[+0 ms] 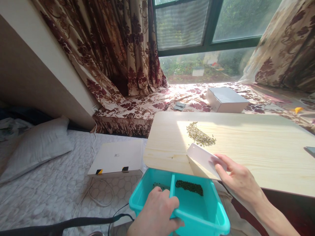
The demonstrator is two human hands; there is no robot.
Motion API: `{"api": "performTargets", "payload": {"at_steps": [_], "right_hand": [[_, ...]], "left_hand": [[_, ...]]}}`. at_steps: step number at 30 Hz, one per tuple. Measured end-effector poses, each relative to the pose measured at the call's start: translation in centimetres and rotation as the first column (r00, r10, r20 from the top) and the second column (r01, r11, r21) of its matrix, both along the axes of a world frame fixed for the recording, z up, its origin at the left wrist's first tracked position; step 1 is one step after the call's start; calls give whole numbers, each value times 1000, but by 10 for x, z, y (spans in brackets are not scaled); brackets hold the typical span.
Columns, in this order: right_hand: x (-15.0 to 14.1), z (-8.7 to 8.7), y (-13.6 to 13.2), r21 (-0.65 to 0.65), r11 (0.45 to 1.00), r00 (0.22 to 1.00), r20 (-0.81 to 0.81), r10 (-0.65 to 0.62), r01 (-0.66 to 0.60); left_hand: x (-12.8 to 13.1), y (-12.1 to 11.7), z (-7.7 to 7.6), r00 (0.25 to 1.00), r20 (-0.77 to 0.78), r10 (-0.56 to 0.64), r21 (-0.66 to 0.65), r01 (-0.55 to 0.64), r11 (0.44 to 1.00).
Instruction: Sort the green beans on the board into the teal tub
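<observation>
The right hand (242,180) grips a white scraper (204,159) past the blue bin (194,209); the left hand (159,209) holds its middle wall (173,183). Seeds (200,135) lie beyond the bin: best push low and slow.

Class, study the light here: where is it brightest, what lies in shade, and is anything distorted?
Head view: strong glare on the floral-patterned fabric window seat; head view: sunlight on much of the pale wooden tabletop, its near-left corner shaded; head view: the white-painted wall edge leans diagonally, perhaps wide-lens distortion.
</observation>
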State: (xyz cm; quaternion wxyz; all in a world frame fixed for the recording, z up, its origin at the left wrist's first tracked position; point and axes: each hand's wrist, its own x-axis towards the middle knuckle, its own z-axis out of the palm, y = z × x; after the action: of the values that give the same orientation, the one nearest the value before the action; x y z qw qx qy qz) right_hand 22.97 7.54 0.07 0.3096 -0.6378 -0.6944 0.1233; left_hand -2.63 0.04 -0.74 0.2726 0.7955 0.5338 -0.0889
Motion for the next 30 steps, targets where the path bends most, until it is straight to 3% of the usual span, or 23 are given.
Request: {"api": "performTargets", "payload": {"at_steps": [14,24,30], "right_hand": [[-14,-15,-2,-25,992,982,-152,115,-120],[-45,-26,32,8,974,961,-161,225,-227],[-50,-12,13,-28,931,919,-172,354,-364]], "left_hand": [[-8,-3,-6,999,23,39,40,-39,998],[-40,-13,-7,980,43,194,24,-195,981],[-46,-14,-9,975,39,219,27,-220,975]]}}
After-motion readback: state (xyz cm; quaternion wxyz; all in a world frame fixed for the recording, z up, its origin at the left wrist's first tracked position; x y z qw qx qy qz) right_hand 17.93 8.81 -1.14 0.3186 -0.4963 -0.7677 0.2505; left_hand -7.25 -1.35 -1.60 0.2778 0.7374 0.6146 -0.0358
